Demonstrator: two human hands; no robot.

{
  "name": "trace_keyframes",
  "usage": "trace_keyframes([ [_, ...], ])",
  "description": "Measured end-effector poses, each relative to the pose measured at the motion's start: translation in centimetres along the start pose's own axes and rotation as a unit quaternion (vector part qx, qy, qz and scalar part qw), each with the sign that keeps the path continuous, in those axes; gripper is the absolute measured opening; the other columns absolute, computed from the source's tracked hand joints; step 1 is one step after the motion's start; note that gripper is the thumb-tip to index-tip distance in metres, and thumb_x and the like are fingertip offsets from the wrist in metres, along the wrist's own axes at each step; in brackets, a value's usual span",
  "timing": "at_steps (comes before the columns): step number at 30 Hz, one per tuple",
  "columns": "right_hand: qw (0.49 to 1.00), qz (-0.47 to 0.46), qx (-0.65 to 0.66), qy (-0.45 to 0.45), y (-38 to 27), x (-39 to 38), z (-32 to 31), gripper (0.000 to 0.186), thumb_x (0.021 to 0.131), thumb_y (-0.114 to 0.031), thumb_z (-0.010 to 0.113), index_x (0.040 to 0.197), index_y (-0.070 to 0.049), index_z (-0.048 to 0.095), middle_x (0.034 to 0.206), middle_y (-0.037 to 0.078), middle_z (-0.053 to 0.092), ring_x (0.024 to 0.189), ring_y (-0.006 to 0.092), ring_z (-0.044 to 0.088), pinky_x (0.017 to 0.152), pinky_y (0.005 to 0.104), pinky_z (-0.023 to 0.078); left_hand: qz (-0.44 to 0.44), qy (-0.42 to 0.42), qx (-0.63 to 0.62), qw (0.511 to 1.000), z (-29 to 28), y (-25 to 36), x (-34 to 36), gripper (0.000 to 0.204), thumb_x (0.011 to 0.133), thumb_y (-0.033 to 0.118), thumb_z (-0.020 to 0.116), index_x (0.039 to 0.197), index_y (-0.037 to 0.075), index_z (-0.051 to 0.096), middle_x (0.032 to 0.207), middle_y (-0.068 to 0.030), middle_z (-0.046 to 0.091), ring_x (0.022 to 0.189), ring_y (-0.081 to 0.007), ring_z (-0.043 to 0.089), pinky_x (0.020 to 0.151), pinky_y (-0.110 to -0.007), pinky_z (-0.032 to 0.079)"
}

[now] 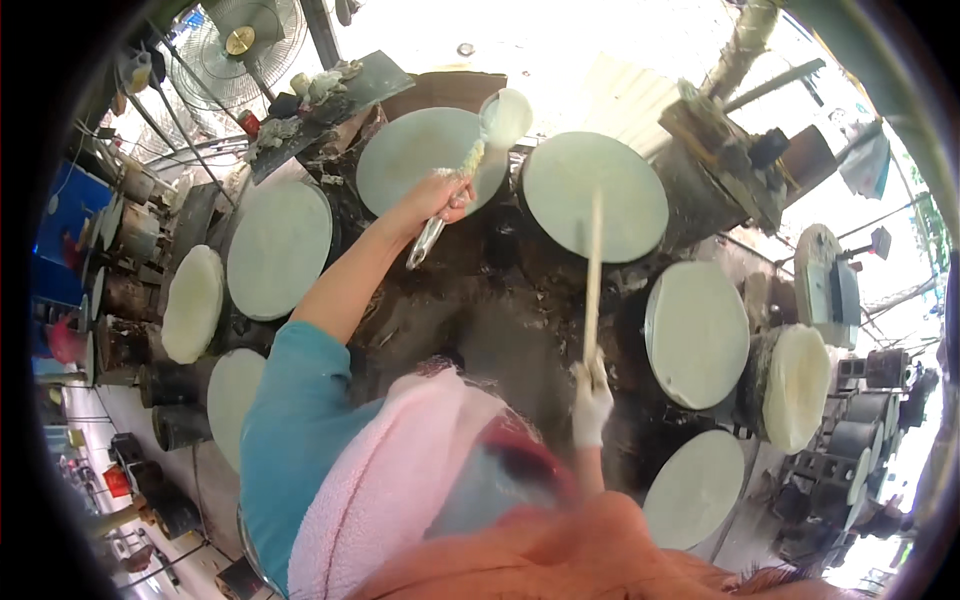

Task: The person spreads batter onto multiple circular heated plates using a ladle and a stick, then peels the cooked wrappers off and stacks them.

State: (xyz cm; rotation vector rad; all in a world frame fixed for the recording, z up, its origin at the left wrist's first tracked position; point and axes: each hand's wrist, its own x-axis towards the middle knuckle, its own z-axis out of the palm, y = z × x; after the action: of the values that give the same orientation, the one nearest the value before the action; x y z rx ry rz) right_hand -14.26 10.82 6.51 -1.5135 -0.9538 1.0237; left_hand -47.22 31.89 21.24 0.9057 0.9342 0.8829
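Note:
My left hand (448, 195) grips a metal-handled ladle whose pale, batter-coated cup (506, 118) hangs at the right edge of the upper middle round griddle (395, 155). My right hand (590, 405), in a whitish glove, is closed on a long thin wooden stick (594, 280). The stick's far end reaches over the round griddle at upper right (560, 175), which has a pale, flat surface; whether it touches is hard to tell. A pink towel (390, 450) drapes over me below my hands.
Several more round griddles stand around me, at left (280, 250) and right (697, 335). Thick pale rounds lie at far left (192, 305) and far right (795, 390). A fan (240, 40) stands at upper left. Cluttered metal and wooden pieces (730, 160) crowd the upper right.

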Motion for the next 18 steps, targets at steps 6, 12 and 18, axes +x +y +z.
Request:
trace_keyframes([
  [6,0.997,-0.008,0.029,-0.068,-4.1,16.0,21.3,0.046,0.088,-0.018,0.063,0.128,0.0,0.049,0.113,0.013,0.062,0.091,0.0158,0.062,0.082,0.029,0.049,0.013,0.185,0.179,0.966,-11.9,-1.5,11.9,0.026,0.092,0.021,0.051,0.079,-0.002,0.051,0.058,-0.0014,0.047,0.043,-0.0081,0.042,0.042,-0.025,0.032],
  [12,0.863,0.05,-0.483,-0.136,-3.3,20.2,31.0,0.041,0.093,-0.033,0.051,0.131,-0.018,0.049,0.088,0.013,0.067,0.073,0.0257,0.064,0.067,0.0337,0.048,0.04,0.281,0.458,0.842,-22.3,-9.4,17.8,0.036,0.085,0.027,0.057,0.1,-0.005,0.054,0.082,-0.0219,0.065,0.072,-0.0358,0.064,0.066,-0.041,0.05],
  [18,0.971,0.167,-0.025,-0.167,-0.8,20.4,31.9,0.04,0.091,-0.015,0.057,0.128,-0.003,0.051,0.095,0.006,0.066,0.082,0.0141,0.061,0.075,0.0254,0.048,0.123,0.365,0.504,0.773,-27.7,-6.7,13.0,0.041,0.088,0.023,0.053,0.12,-0.001,0.047,0.091,-0.0241,0.063,0.082,-0.0391,0.062,0.072,-0.044,0.051],
])
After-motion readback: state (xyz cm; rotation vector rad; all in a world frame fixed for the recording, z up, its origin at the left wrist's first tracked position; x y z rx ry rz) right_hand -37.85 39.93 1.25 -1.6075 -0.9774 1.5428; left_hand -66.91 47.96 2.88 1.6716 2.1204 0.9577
